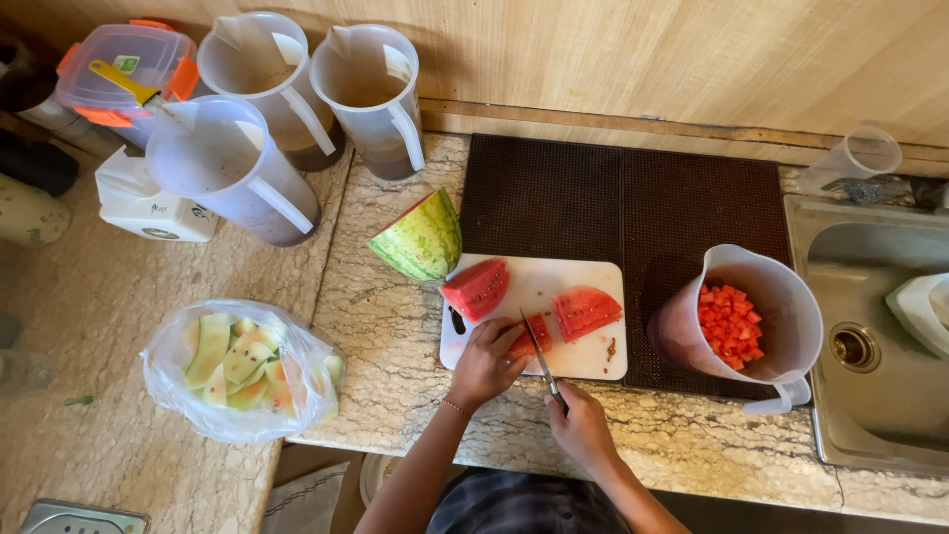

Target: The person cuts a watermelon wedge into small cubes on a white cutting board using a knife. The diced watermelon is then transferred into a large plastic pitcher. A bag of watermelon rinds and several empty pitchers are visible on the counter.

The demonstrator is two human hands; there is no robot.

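On the white cutting board (583,358), left hand (486,362) fingers curled over a red watermelon slice (531,336), right hand (581,425) closed around a knife (540,354); a clear bag of green rinds (242,368) lay left, an orange-clipped lidded box (124,69) far back.

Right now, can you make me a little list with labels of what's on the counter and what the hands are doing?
Left hand: presses down on a small red watermelon piece
Right hand: grips a knife, blade on that piece
Cutting board: white, with two bigger peeled watermelon chunks
Uncut wedge: green rind, beside the board
Pitcher: right of the board, holds red cubes
Plastic bag: full of green rinds
Back left: three more pitchers
Far right: metal sink
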